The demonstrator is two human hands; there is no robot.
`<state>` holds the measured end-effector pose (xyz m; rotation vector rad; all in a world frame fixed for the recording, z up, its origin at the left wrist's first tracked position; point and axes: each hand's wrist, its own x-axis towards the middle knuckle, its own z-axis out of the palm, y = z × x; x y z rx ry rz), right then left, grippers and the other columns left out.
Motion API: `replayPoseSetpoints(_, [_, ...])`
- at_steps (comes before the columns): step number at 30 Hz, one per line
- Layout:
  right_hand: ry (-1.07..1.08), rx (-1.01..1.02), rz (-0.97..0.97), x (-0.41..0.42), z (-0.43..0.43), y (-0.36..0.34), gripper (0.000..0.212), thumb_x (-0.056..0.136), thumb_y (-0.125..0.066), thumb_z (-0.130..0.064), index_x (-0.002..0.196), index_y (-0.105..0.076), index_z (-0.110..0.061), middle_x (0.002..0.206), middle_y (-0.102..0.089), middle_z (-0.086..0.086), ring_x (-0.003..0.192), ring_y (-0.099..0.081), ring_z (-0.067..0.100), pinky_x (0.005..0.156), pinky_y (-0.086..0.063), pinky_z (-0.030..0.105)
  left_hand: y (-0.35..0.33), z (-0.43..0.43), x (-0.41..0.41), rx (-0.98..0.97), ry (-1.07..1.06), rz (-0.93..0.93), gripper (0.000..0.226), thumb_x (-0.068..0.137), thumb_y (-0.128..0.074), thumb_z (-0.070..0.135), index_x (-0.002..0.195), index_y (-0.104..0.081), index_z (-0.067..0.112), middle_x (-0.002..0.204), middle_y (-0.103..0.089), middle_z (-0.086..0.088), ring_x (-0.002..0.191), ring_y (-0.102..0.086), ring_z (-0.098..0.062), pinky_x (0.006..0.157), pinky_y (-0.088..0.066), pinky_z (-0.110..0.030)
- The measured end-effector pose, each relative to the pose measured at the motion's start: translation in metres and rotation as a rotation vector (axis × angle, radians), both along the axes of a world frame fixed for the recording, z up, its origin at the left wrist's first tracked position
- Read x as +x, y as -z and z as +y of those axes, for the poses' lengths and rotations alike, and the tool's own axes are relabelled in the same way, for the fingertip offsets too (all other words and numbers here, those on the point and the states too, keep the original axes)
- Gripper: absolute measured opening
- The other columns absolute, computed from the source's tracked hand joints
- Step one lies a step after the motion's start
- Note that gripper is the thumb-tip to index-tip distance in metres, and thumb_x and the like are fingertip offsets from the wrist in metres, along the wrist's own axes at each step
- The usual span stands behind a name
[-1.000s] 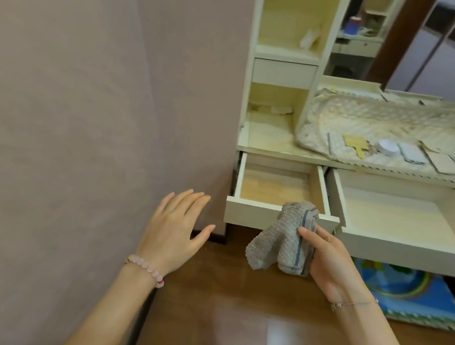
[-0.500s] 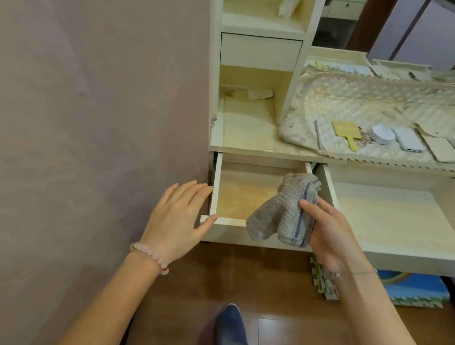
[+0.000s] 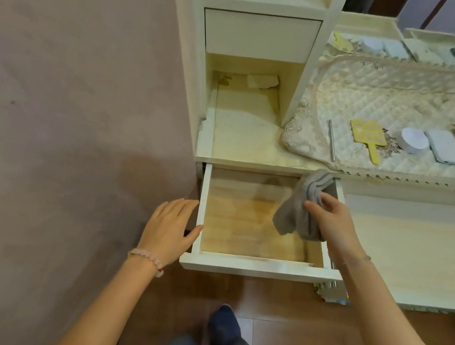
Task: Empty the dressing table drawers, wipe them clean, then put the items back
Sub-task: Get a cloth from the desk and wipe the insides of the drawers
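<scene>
- Right hand point(image 3: 329, 223): fingers curled, gripping a grey cloth point(image 3: 299, 210) over the right side of the open left drawer point(image 3: 251, 266).
- Left hand point(image 3: 168, 229): fingers straight, holding nothing, thumb against the drawer's left side, wall point(image 3: 68, 122) close beside.
- Second drawer point(image 3: 406, 296) open just right.
- Far right, on a quilted mat point(image 3: 375, 93): yellow paddle point(image 3: 368, 134), round tin point(image 3: 414, 140).

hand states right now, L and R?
Left hand: open, fingers straight, by the left wall of the small drawer.
Right hand: holding the grey cloth over that drawer.
</scene>
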<state>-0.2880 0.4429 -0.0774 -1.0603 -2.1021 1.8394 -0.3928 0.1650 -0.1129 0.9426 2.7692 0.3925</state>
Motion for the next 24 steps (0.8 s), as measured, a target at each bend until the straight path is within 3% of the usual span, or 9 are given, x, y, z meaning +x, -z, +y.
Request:
replayPoseSetpoints(4, [-0.110, 0.021, -0.175, -0.022, -0.011, 0.055, 0.014, 0.090, -0.054, -0.006, 0.100, -0.064, -0.004, 0.095, -0.067, 0.014, 0.087, -0.063, 0.024, 0.078, -0.053, 0.035, 0.022, 0.010, -0.022, -0.004, 0.002, -0.070, 0.056, 0.094, -0.045, 0.045, 0.142, -0.034, 0.019, 0.144, -0.042, 0.001, 0.134, -0.035, -0.016, 0.114, -0.021, -0.033])
replayPoseSetpoints(7, [-0.101, -0.053, -0.258, -0.034, -0.027, 0.090, 0.018, 0.090, -0.051, -0.002, 0.103, -0.063, -0.005, 0.091, -0.065, 0.008, 0.084, -0.061, 0.019, 0.070, -0.049, 0.020, 0.036, 0.018, -0.036, 0.010, 0.007, -0.133, 0.057, 0.094, -0.046, 0.044, 0.144, -0.032, 0.020, 0.146, -0.039, 0.001, 0.134, -0.034, -0.015, 0.113, -0.022, -0.031])
replayPoseSetpoints(10, [-0.117, -0.091, -0.316, -0.043, -0.039, 0.111, 0.019, 0.090, -0.051, -0.002, 0.104, -0.063, -0.003, 0.092, -0.066, 0.009, 0.083, -0.059, 0.016, 0.071, -0.047, 0.021, 0.049, 0.024, -0.049, 0.000, 0.018, -0.194, 0.063, 0.094, -0.044, 0.044, 0.147, -0.021, 0.019, 0.152, -0.027, 0.001, 0.139, -0.026, -0.015, 0.113, -0.020, -0.029])
replayPoseSetpoints(13, [-0.158, -0.013, -0.359, -0.048, -0.041, 0.122, 0.015, 0.088, -0.055, -0.003, 0.097, -0.065, 0.004, 0.095, -0.067, 0.023, 0.081, -0.057, 0.021, 0.073, -0.047, 0.031, 0.060, 0.029, -0.062, -0.004, 0.023, -0.265, 0.069, 0.095, -0.044, 0.044, 0.150, -0.011, 0.017, 0.156, -0.015, 0.001, 0.142, -0.017, -0.015, 0.113, -0.016, -0.029])
replayPoseSetpoints(15, [-0.130, 0.043, -0.349, -0.050, -0.037, 0.126, 0.015, 0.087, -0.055, -0.004, 0.097, -0.066, 0.001, 0.095, -0.068, 0.019, 0.085, -0.061, 0.024, 0.077, -0.048, 0.033, 0.066, 0.033, -0.067, 0.011, 0.013, -0.319, 0.072, 0.095, -0.045, 0.043, 0.150, -0.008, 0.017, 0.157, -0.013, 0.002, 0.142, -0.017, -0.015, 0.113, -0.016, -0.028])
replayPoseSetpoints(19, [-0.086, 0.267, -0.421, -0.054, -0.027, 0.135, 0.016, 0.086, -0.060, -0.012, 0.100, -0.066, -0.007, 0.091, -0.067, 0.006, 0.079, -0.058, 0.018, 0.059, -0.040, 0.015, 0.076, 0.036, -0.072, 0.033, -0.009, -0.389, 0.073, 0.094, -0.047, 0.041, 0.150, -0.005, 0.018, 0.157, -0.012, 0.002, 0.142, -0.018, -0.016, 0.112, -0.019, -0.029])
replayPoseSetpoints(24, [-0.067, 0.433, -0.561, -0.048, -0.026, 0.152, 0.039, 0.085, -0.063, -0.020, 0.122, -0.053, -0.011, 0.120, -0.059, 0.008, 0.102, -0.058, 0.025, 0.079, -0.043, 0.029, 0.083, 0.037, -0.072, 0.055, -0.014, -0.409, 0.074, 0.095, -0.048, 0.038, 0.150, -0.001, 0.020, 0.157, -0.011, 0.001, 0.142, -0.019, -0.017, 0.112, -0.022, -0.032])
